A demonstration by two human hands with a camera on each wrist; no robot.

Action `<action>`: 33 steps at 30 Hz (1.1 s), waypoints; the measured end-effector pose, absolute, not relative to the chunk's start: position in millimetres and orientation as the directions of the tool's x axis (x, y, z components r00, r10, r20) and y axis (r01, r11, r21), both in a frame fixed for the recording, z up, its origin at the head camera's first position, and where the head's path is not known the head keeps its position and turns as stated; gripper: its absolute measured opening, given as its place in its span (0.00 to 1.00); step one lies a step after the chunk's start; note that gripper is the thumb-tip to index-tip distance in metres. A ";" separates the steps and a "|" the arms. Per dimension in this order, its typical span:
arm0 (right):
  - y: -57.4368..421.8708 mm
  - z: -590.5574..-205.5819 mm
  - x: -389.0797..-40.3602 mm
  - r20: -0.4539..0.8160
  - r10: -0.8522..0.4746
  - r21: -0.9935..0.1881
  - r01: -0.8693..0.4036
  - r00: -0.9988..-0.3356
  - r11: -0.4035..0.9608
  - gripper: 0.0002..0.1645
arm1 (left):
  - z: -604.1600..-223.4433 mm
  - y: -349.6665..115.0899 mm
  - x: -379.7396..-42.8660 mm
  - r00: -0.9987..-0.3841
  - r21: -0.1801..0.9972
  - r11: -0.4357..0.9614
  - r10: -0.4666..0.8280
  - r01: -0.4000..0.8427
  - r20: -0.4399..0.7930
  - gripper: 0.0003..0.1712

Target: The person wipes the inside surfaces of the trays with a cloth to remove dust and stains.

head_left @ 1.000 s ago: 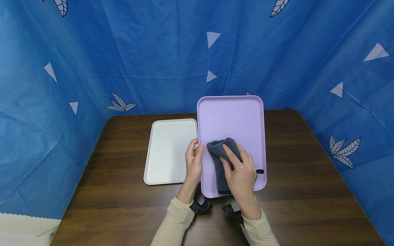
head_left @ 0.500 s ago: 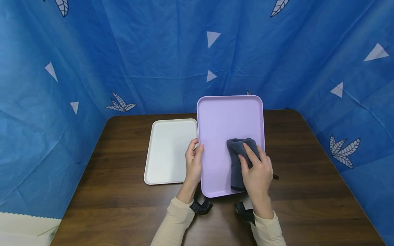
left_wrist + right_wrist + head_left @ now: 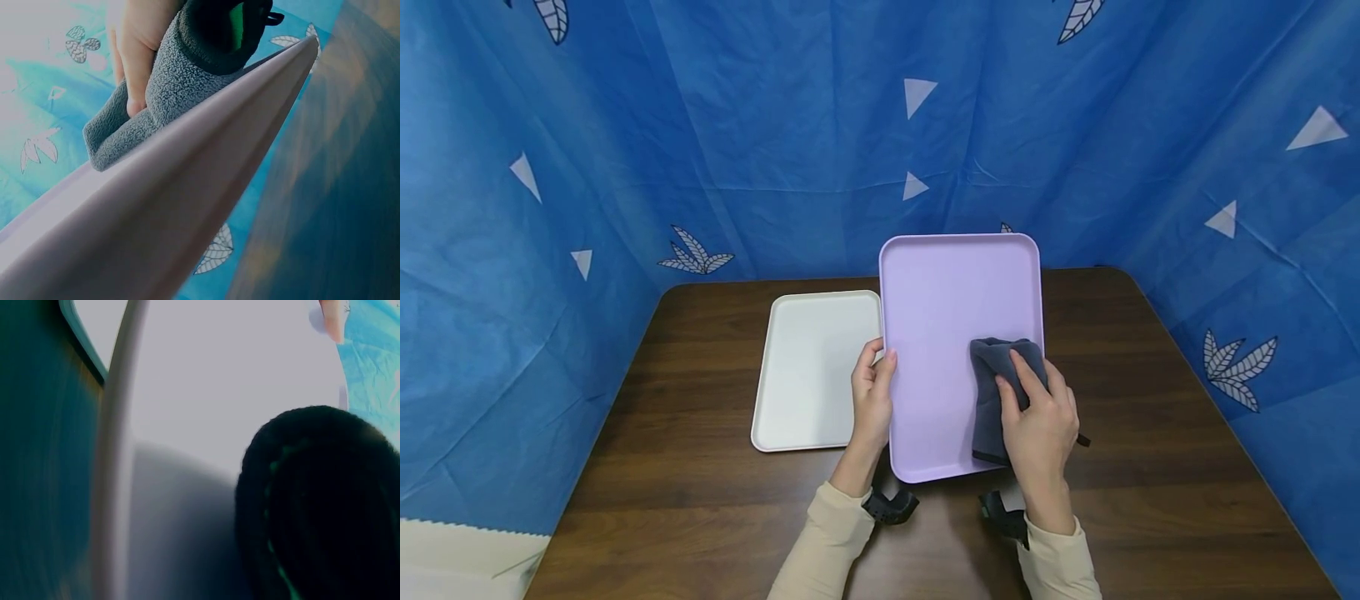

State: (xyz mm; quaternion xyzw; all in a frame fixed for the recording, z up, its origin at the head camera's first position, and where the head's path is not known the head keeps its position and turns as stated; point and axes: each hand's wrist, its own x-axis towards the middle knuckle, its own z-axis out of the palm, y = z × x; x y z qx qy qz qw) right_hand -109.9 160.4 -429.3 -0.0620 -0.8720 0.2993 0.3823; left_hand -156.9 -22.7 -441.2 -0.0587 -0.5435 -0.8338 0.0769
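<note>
A lilac tray (image 3: 940, 308) is held tilted up over the table, its inner face toward the head camera. My left hand (image 3: 871, 400) grips its left rim, thumb on the front side and fingers behind. With my right hand (image 3: 1041, 421) I hold a folded dark grey cloth (image 3: 991, 408) against the tray's lower right part, by the right rim. The cloth's fuzzy pile (image 3: 187, 87) and dark edging show in the left wrist view. A small black loop (image 3: 1083, 440) sticks out past the tray's right side. In the right wrist view the cloth's rolled end (image 3: 319, 506) looks nearly black.
A white tray (image 3: 812, 375) lies flat on the brown wooden table (image 3: 692, 475), left of the lilac one and partly behind my left hand. Blue patterned curtain (image 3: 775, 150) hangs behind the table and along both sides. Black wrist bands (image 3: 891, 507) sit on both wrists.
My right hand and the cloth have slid rightward across the lilac tray, from its left-middle to its right rim. My left hand and both trays stay put.
</note>
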 end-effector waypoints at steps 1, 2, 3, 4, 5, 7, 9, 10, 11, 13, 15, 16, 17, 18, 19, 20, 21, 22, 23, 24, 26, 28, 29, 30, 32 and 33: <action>160.2 -429.6 -109.7 0.628 0.339 -0.571 -0.119 -0.701 0.812 0.23 | -441.1 -22.6 -156.8 -0.981 0.897 -0.397 -0.065 0.192 0.181 0.19; 160.0 -429.9 -109.7 0.626 0.339 -0.572 -0.118 -0.702 0.812 0.23 | -440.8 -22.5 -156.7 -0.981 0.898 -0.397 -0.066 0.191 0.180 0.19; 159.7 -430.2 -109.7 0.625 0.340 -0.572 -0.116 -0.703 0.812 0.23 | -440.7 -22.5 -156.7 -0.981 0.898 -0.397 -0.067 0.191 0.180 0.19; 159.4 -430.4 -109.8 0.624 0.341 -0.573 -0.115 -0.703 0.812 0.23 | -440.6 -22.5 -156.7 -0.981 0.898 -0.397 -0.067 0.192 0.180 0.19; 159.0 -430.6 -109.8 0.623 0.341 -0.573 -0.114 -0.704 0.811 0.23 | -440.6 -22.6 -156.6 -0.981 0.898 -0.396 -0.069 0.192 0.180 0.20; 158.1 -431.0 -109.7 0.620 0.340 -0.574 -0.113 -0.707 0.811 0.23 | -440.7 -22.8 -156.6 -0.981 0.898 -0.395 -0.070 0.195 0.182 0.20; 156.8 -431.3 -109.4 0.617 0.340 -0.576 -0.113 -0.709 0.810 0.23 | -441.2 -23.0 -156.7 -0.980 0.897 -0.396 -0.069 0.196 0.184 0.19; 156.1 -431.4 -109.2 0.616 0.339 -0.577 -0.114 -0.711 0.809 0.24 | -441.6 -23.1 -156.8 -0.980 0.896 -0.397 -0.069 0.197 0.185 0.19; 155.2 -431.5 -108.8 0.616 0.337 -0.577 -0.117 -0.712 0.808 0.24 | -442.1 -23.1 -157.0 -0.980 0.896 -0.397 -0.068 0.198 0.186 0.19; 153.2 -431.7 -108.2 0.618 0.330 -0.575 -0.123 -0.714 0.809 0.24 | -442.9 -23.2 -157.5 -0.980 0.898 -0.394 -0.066 0.198 0.188 0.19; 150.8 -432.0 -107.6 0.624 0.320 -0.569 -0.134 -0.713 0.812 0.24 | -443.9 -23.1 -157.9 -0.980 0.900 -0.388 -0.066 0.200 0.190 0.19; 149.4 -432.2 -107.3 0.629 0.312 -0.564 -0.142 -0.712 0.813 0.24 | -444.1 -23.1 -157.9 -0.979 0.901 -0.384 -0.066 0.201 0.191 0.19; 148.0 -432.4 -107.1 0.636 0.304 -0.559 -0.151 -0.710 0.816 0.24 | -444.2 -23.2 -157.9 -0.979 0.902 -0.381 -0.066 0.203 0.192 0.19; 146.4 -432.5 -106.9 0.643 0.295 -0.553 -0.161 -0.707 0.818 0.24 | -444.3 -23.1 -158.0 -0.979 0.903 -0.379 -0.066 0.204 0.193 0.19; 144.7 -432.4 -106.6 0.651 0.285 -0.547 -0.174 -0.704 0.819 0.24 | -444.3 -23.1 -157.8 -0.979 0.903 -0.378 -0.066 0.205 0.194 0.19; 142.8 -432.2 -106.4 0.659 0.277 -0.543 -0.188 -0.700 0.819 0.24 | -444.2 -23.1 -157.6 -0.978 0.902 -0.379 -0.066 0.206 0.195 0.19; 140.9 -431.9 -106.1 0.667 0.267 -0.537 -0.200 -0.696 0.819 0.24 | -444.1 -23.0 -157.4 -0.978 0.901 -0.381 -0.067 0.207 0.196 0.19; 138.9 -431.5 -106.0 0.674 0.257 -0.532 -0.213 -0.693 0.820 0.25 | -443.8 -22.9 -157.2 -0.978 0.900 -0.383 -0.068 0.207 0.196 0.19; 137.0 -431.0 -105.7 0.681 0.247 -0.525 -0.223 -0.690 0.821 0.25 | -443.7 -22.8 -157.2 -0.978 0.899 -0.386 -0.069 0.207 0.195 0.19; 135.1 -430.5 -105.5 0.686 0.238 -0.517 -0.231 -0.687 0.824 0.25 | -443.7 -22.7 -157.2 -0.979 0.898 -0.388 -0.070 0.206 0.194 0.19; 131.3 -429.5 -105.1 0.696 0.221 -0.502 -0.243 -0.683 0.830 0.25 | -443.5 -22.5 -157.2 -0.978 0.897 -0.390 -0.076 0.206 0.192 0.19; 127.7 -428.6 -104.6 0.704 0.201 -0.484 -0.253 -0.681 0.837 0.26 | -443.2 -22.6 -157.2 -0.978 0.897 -0.390 -0.079 0.207 0.192 0.19; 126.0 -428.2 -104.3 0.707 0.193 -0.476 -0.257 -0.680 0.841 0.26 | -443.4 -22.7 -157.2 -0.978 0.897 -0.390 -0.080 0.209 0.193 0.19; 124.2 -427.8 -104.0 0.710 0.184 -0.469 -0.262 -0.679 0.843 0.26 | -443.4 -22.7 -157.1 -0.977 0.896 -0.390 -0.079 0.211 0.196 0.19; 120.6 -427.2 -103.6 0.714 0.166 -0.458 -0.274 -0.680 0.845 0.26 | -443.7 -22.7 -157.0 -0.977 0.894 -0.394 -0.072 0.214 0.202 0.19; 118.9 -427.0 -103.3 0.717 0.158 -0.452 -0.281 -0.679 0.847 0.26 | -443.9 -22.6 -156.9 -0.976 0.892 -0.398 -0.068 0.215 0.205 0.19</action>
